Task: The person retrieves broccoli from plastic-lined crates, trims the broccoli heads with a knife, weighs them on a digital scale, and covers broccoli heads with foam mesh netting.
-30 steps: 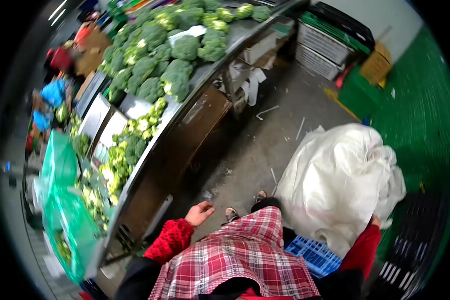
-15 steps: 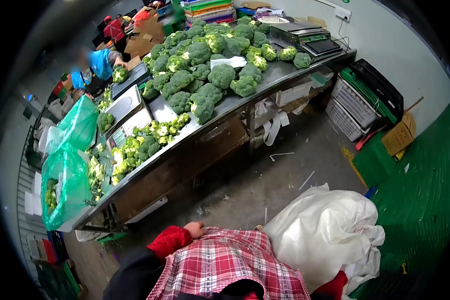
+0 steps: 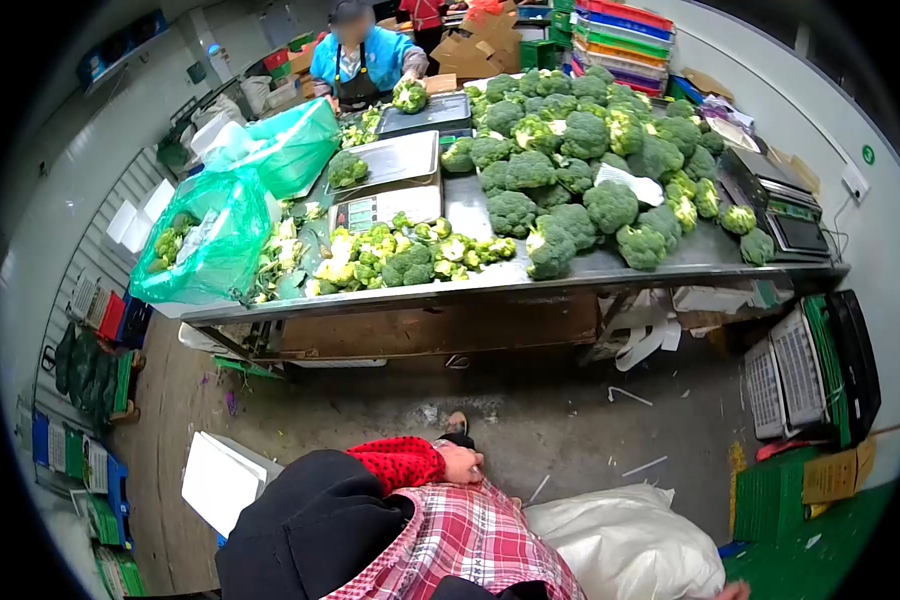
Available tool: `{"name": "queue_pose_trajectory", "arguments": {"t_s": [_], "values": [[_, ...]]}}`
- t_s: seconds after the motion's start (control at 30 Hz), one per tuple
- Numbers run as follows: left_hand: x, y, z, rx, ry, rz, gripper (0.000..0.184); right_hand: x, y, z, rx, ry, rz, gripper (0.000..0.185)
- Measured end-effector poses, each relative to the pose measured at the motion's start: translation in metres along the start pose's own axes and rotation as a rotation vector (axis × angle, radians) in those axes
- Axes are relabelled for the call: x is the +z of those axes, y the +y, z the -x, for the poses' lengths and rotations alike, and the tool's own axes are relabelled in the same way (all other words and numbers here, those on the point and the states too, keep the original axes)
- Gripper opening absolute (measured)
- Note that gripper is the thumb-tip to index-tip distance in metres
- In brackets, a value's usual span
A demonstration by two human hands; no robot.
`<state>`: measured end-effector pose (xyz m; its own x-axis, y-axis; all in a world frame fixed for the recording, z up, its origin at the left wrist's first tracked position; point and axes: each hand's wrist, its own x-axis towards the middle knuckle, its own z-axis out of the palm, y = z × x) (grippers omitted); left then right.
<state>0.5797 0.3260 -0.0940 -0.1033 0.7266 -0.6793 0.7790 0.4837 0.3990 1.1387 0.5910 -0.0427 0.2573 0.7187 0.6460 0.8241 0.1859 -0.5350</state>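
Against the red checked apron (image 3: pixel 460 530), my left hand (image 3: pixel 460 463) has its fingers curled together; whatever lies inside them is hidden. My right hand (image 3: pixel 735 591) barely shows at the bottom edge, closed at the side of a large white sack (image 3: pixel 625 545). The sack stands on my right. In front of me, a metal table (image 3: pixel 420 296) bears a big heap of broccoli heads (image 3: pixel 570 170), with small pale florets (image 3: pixel 370 258) near its front edge. Scales (image 3: pixel 395 165) stand left of the heap, next to open green plastic bags (image 3: pixel 210 235).
Across the table a person in blue (image 3: pixel 370 60) holds a broccoli head. Stacked crates (image 3: pixel 785 375) and a cardboard box (image 3: pixel 835 475) are at the right. A white box (image 3: pixel 225 480) stands on the floor at left. A black scale (image 3: pixel 780 205) is on the table's right end.
The view has swung left and up, so the table now lies straight ahead and the sack sits lower in view. My left hand has come against the apron, its fingers now curled.
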Motion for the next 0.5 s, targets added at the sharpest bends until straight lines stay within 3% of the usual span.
{"name": "queue_pose_trajectory", "arguments": {"t_s": [0.03,0.07,0.1,0.13,0.2,0.27,0.3,0.37,0.43,0.5], "values": [[-0.005,-0.002,-0.001,0.016,0.025,0.034,0.047,0.042,-0.004,0.005,-0.094,-0.231,-0.093,0.041],[-0.008,-0.008,-0.008,0.019,0.033,0.050,0.047,0.084,-0.055,0.009,0.551,-0.580,-0.540,0.031],[-0.010,-0.016,-0.016,0.035,0.079,0.066,0.046,0.107,-0.189,0.025,0.561,-0.532,-0.629,0.031],[-0.011,-0.025,-0.026,0.060,0.113,0.071,0.046,0.136,-0.259,0.037,0.443,-0.642,-0.805,0.033],[-0.017,-0.047,-0.038,0.118,0.229,0.095,0.045,0.166,-0.388,0.038,0.323,-1.037,-0.981,0.035],[-0.041,-0.071,-0.043,0.174,0.343,0.134,0.044,0.230,-0.462,0.039,0.171,-1.053,-1.124,0.026],[-0.052,-0.089,-0.042,0.189,0.401,0.167,0.043,0.262,-0.495,0.032,0.203,-1.078,-1.160,0.024],[-0.078,-0.126,-0.035,0.157,0.543,0.231,0.041,0.337,-0.548,0.013,0.040,-1.034,-1.065,0.024],[-0.109,-0.157,-0.018,-0.011,0.561,0.236,0.042,0.418,-0.591,-0.006,-0.071,-0.941,-0.909,0.032],[-0.129,-0.187,-0.001,-0.080,0.734,0.310,0.039,0.488,-0.626,-0.030,-0.179,-0.790,-0.633,0.046]]}}
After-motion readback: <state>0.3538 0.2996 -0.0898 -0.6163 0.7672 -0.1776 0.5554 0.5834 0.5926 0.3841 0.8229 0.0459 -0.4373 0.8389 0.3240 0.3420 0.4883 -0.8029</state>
